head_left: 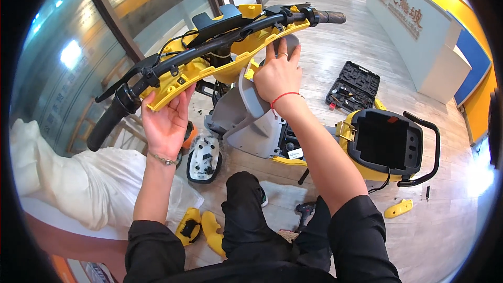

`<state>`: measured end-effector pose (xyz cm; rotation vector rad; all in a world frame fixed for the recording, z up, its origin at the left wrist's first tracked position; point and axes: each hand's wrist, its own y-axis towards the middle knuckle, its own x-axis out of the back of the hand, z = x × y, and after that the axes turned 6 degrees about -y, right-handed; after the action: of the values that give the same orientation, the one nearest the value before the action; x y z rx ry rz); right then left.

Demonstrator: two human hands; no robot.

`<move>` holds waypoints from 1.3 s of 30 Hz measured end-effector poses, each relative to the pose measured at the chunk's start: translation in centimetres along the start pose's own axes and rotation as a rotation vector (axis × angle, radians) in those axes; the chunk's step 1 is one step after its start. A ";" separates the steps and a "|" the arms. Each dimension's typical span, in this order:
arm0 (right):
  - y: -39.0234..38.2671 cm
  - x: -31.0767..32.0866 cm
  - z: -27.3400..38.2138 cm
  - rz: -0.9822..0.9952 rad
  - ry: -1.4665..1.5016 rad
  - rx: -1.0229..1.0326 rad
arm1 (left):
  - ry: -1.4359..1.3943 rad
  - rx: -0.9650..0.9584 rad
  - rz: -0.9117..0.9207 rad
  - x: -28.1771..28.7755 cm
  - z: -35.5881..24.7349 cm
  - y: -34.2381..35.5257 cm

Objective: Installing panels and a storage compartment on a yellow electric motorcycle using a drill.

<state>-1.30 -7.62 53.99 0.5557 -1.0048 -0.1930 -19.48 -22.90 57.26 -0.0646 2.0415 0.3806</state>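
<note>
A partly stripped yellow electric scooter stands in front of me, its black handlebar (225, 43) running from lower left to upper right. My left hand (166, 121) holds the lower left edge of the yellow handlebar cover (184, 81), palm up, with its fingertips partly hidden by the cover. My right hand (280, 73) lies with fingers spread on the grey front panel (250, 94), just under the right half of the cover. Its thumb is hidden. Black cables (166, 50) show between the handlebar and the cover.
An open black toolbox (354, 85) lies beyond the scooter's seat compartment (385, 141). A tray of small parts (204, 160), yellow panels (211, 233) and a power drill (304, 214) lie on the floor. Cloth-like white sheeting (112, 188) is at left; a white counter (414, 36) stands far right.
</note>
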 end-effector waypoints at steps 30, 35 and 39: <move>-1.8 1.0 -2.0 -0.149 0.020 0.132 | 0.872 -0.198 0.109 5.3 3.4 8.9; -2.4 1.2 -1.2 -0.125 0.024 0.126 | 1.072 0.187 0.256 7.4 1.4 12.6; -2.8 1.1 -0.3 -0.115 0.008 0.144 | 1.113 0.215 0.309 8.7 2.0 13.1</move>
<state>-0.21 -10.31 53.24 0.7456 -0.9841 -0.2217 -24.70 -8.89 52.02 0.2247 3.2007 0.3400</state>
